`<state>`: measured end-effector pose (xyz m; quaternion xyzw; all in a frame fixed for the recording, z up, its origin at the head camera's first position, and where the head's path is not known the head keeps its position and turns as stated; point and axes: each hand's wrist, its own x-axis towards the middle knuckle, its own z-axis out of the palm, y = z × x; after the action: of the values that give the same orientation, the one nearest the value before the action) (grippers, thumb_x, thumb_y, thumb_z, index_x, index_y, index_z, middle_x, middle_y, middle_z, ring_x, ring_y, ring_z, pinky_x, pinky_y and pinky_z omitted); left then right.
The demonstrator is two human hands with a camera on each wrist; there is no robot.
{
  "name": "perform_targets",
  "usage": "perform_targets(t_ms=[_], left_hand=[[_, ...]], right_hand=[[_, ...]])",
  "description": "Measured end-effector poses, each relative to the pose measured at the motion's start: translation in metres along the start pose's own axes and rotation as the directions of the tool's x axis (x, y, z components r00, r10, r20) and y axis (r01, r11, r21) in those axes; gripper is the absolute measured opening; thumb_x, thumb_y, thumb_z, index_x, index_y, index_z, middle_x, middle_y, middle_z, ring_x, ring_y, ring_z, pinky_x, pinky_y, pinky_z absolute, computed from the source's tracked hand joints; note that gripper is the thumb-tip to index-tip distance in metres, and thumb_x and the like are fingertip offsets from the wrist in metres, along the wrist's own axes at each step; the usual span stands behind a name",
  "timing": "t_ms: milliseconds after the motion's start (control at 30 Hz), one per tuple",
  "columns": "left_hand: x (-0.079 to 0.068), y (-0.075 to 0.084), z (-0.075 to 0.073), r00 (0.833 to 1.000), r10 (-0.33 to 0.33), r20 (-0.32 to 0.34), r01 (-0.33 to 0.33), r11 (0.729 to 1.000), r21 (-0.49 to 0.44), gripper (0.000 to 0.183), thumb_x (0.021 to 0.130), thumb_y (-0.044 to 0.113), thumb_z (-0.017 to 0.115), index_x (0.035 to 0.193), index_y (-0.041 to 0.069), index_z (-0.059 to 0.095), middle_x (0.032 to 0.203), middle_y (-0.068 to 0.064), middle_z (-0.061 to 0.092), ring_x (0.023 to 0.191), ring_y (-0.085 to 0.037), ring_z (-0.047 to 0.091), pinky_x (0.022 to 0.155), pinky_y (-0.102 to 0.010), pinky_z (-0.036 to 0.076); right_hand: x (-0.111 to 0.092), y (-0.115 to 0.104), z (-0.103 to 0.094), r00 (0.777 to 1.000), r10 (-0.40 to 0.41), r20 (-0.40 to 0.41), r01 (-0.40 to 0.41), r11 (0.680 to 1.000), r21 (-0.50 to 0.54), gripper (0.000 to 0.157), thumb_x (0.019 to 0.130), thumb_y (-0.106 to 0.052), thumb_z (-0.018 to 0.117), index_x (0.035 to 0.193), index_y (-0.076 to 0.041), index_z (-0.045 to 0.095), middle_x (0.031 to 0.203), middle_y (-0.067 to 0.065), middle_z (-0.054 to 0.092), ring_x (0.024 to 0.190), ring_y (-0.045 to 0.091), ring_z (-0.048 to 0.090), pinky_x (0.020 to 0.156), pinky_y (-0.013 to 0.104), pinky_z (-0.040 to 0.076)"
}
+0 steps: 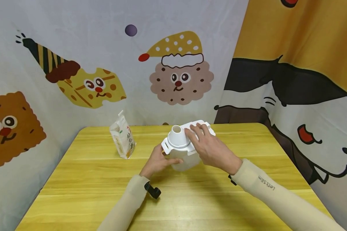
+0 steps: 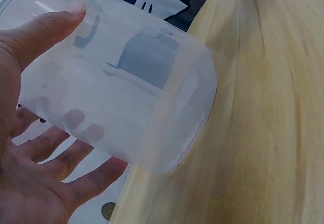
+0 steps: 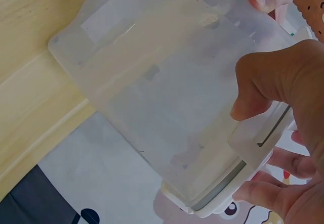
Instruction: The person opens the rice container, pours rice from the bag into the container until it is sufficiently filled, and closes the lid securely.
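A translucent plastic storage container (image 1: pixel 185 163) with a white lid (image 1: pixel 168 146) stands on the table, tilted in the wrist views only by the camera angle. A white cone-shaped cap (image 1: pixel 177 138) with a round opening rises from the lid's left part. My left hand (image 1: pixel 158 162) holds the container's left side, thumb on the near wall and fingers spread along the far one. On the lid's right part lies my right hand (image 1: pixel 212 148), fingers over the top. Its thumb is bent against a white clip (image 3: pixel 253 135) at the lid's edge, seen in the right wrist view.
A white printed bag (image 1: pixel 122 138) stands upright on the wooden table (image 1: pixel 84 192), left of the container. Behind the table hangs a cloth (image 1: pixel 104 32) with cartoon figures. Each wrist wears a black strap; the left one carries a small black device (image 1: pixel 152 190).
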<state>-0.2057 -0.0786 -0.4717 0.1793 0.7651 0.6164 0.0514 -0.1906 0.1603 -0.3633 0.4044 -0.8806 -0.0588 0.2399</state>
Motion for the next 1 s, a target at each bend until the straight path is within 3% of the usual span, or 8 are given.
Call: perform_targets(t_ms=[233, 633, 1000], left_hand=[[-0.0012, 0.0014, -0.0022, 1.0, 0.015, -0.001, -0.015, 1.0, -0.001, 0.077, 0.073, 0.021, 0.095, 0.139, 0.024, 0.055, 0.135, 0.002, 0.063, 0.126, -0.023, 0.061, 0.107, -0.051, 0.054], [-0.0001, 0.0011, 0.0006, 1.0, -0.004, 0.002, 0.004, 1.0, 0.007, 0.079, 0.072, 0.025, 0.096, 0.139, 0.026, 0.055, 0.135, 0.004, 0.064, 0.126, -0.02, 0.061, 0.109, -0.043, 0.052], [0.0006, 0.0019, -0.0016, 1.0, -0.007, -0.001, 0.007, 1.0, 0.015, 0.077, 0.071, 0.025, 0.096, 0.137, 0.026, 0.056, 0.133, 0.005, 0.064, 0.126, -0.019, 0.061, 0.11, -0.046, 0.052]], right_hand=[[0.0011, -0.0009, 0.0007, 1.0, -0.006, 0.002, 0.006, 1.0, -0.015, 0.089, 0.066, -0.004, 0.082, 0.145, -0.002, 0.04, 0.137, 0.023, 0.054, 0.121, 0.044, 0.054, 0.09, 0.043, 0.062], [-0.0029, -0.001, 0.0033, 1.0, 0.002, 0.011, -0.002, 1.0, -0.011, 0.088, 0.066, -0.006, 0.079, 0.145, -0.002, 0.039, 0.135, 0.023, 0.054, 0.122, 0.044, 0.052, 0.094, 0.045, 0.06], [-0.0004, -0.0014, 0.0052, 1.0, -0.008, -0.002, 0.008, 1.0, -0.022, 0.093, 0.062, -0.008, 0.079, 0.146, -0.001, 0.039, 0.137, 0.024, 0.052, 0.122, 0.045, 0.051, 0.096, 0.046, 0.059]])
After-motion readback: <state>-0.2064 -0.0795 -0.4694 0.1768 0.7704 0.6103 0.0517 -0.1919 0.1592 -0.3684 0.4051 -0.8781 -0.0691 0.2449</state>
